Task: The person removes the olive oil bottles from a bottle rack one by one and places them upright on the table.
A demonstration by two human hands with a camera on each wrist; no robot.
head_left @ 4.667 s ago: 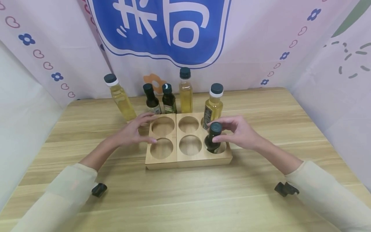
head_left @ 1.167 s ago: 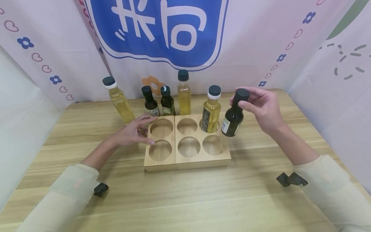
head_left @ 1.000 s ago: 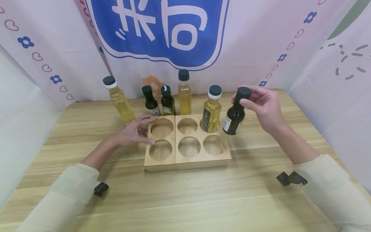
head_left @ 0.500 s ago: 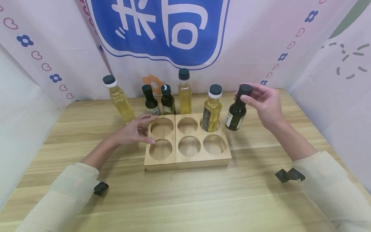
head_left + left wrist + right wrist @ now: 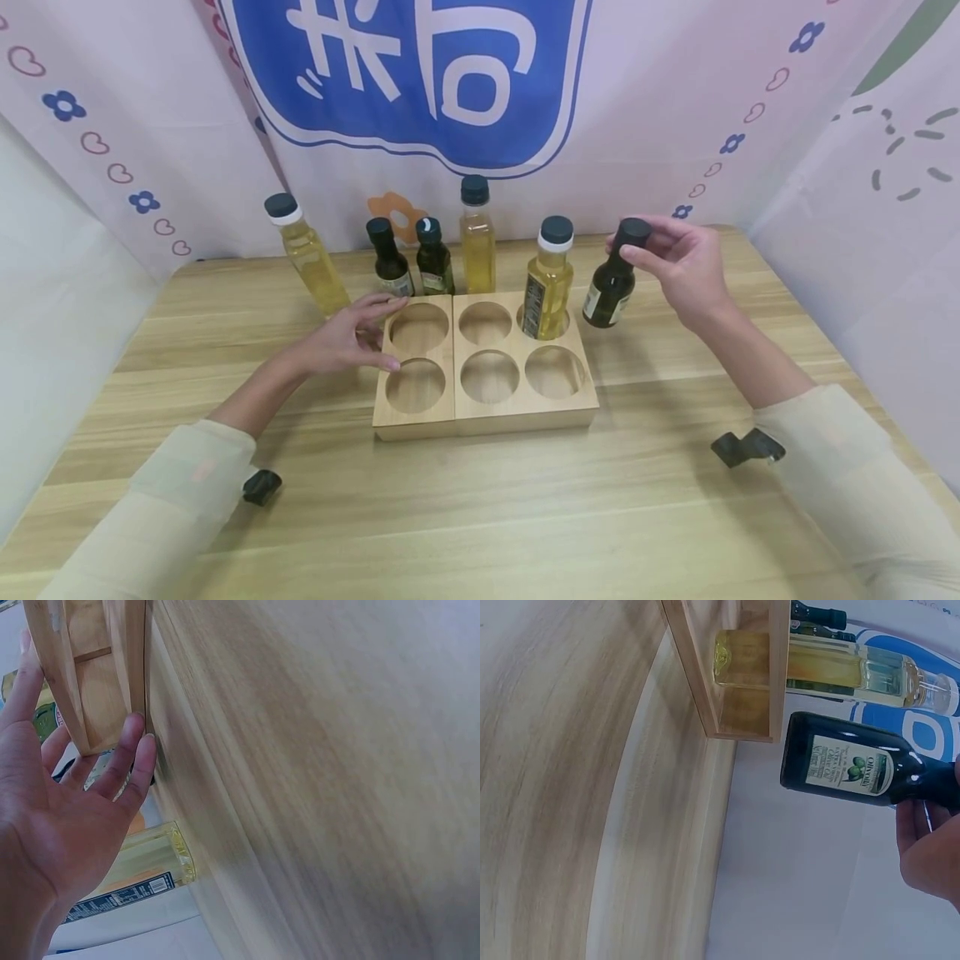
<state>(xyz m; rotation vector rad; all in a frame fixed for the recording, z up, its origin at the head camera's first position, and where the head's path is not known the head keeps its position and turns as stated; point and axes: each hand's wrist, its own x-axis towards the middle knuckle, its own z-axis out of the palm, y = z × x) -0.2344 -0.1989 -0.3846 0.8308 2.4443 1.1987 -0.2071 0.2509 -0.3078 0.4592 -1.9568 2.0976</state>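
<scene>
A wooden rack [image 5: 525,422] with two rows of round holes stands mid-table. Its left end is touched by my left hand [image 5: 345,337]; in the left wrist view the fingers [image 5: 124,754] lie loosely extended against that end. My right hand [image 5: 686,271] pinches a dark olive oil bottle [image 5: 610,292] by its black-capped neck, beside the rack's right end. The right wrist view shows this bottle's label [image 5: 847,765] and its base raised above the table. In the back right hole stands a yellow oil bottle [image 5: 553,287] with a dark cap.
Behind the rack are two small dark bottles [image 5: 392,271] and a taller yellow oil bottle [image 5: 480,250]. Another yellow oil bottle [image 5: 315,267] stands at the back left. A printed cloth [image 5: 637,125] hangs at the wooden table's [image 5: 480,517] back edge.
Since the oldest frame, my right hand has lifted the dark bottle out of the front right hole and carried it right, then slightly farther back. My left hand has stayed at the rack's left end.
</scene>
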